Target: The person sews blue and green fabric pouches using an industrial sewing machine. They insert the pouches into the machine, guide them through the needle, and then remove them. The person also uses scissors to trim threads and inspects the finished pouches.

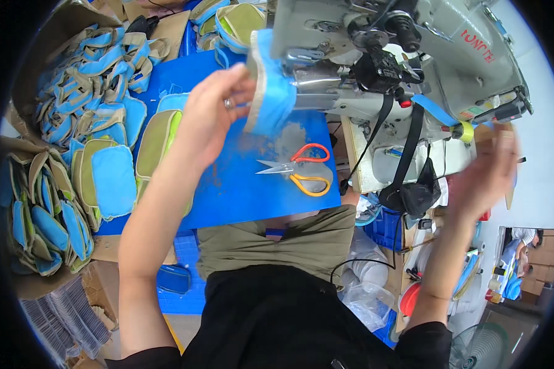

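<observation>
My left hand (218, 107) is at a blue fabric piece with beige edging (268, 89) on the arm of a grey sewing machine (449, 55), its fingers curled at the edge. My right hand (491, 163) is raised at the machine's right, blurred, beside a yellow ring (465, 132) and a blue strip (434, 111); what its fingers hold is unclear. Below the machine arm, scissors with red and orange handles (311, 187) lie on the blue tabletop (228, 197).
Piles of blue, khaki and lime pieces (114, 181) and edged strips (86, 74) fill the left. A black hanging pouch (421, 194), blue crates (385, 230) and a fan (474, 344) are at right. Another person (523, 240) shows at far right.
</observation>
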The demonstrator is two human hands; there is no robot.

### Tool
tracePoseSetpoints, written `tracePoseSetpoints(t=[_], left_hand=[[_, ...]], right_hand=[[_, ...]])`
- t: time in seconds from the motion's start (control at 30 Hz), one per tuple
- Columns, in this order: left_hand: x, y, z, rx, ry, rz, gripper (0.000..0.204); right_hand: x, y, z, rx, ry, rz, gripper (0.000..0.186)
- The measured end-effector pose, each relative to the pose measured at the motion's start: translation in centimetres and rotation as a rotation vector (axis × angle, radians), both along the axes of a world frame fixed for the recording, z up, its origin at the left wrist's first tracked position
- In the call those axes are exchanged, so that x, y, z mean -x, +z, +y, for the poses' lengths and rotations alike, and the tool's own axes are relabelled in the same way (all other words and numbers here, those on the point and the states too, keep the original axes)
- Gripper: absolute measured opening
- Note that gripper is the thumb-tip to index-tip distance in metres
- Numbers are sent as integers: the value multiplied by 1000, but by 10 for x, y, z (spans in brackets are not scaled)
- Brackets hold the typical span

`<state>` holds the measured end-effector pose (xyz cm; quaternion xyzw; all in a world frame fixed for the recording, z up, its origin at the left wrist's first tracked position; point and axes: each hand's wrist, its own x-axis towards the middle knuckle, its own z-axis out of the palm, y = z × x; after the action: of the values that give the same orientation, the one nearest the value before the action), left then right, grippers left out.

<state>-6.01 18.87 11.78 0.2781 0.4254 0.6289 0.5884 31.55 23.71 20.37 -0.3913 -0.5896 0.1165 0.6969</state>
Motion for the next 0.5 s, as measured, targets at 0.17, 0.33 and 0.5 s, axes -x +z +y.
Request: tracePoseSetpoints(t=[0.17,0.33,0.5], left_hand=[[-21,-10,-11,-189,11,329,21],[-34,-12,-1,-260,36,511,20],[-41,-18,-14,-215,149,546,14]], right_hand=[[-162,108,123,-114,-356,-222,44],[-243,162,234,763,-321,-384,48],[-268,96,238,520,200,31,43]])
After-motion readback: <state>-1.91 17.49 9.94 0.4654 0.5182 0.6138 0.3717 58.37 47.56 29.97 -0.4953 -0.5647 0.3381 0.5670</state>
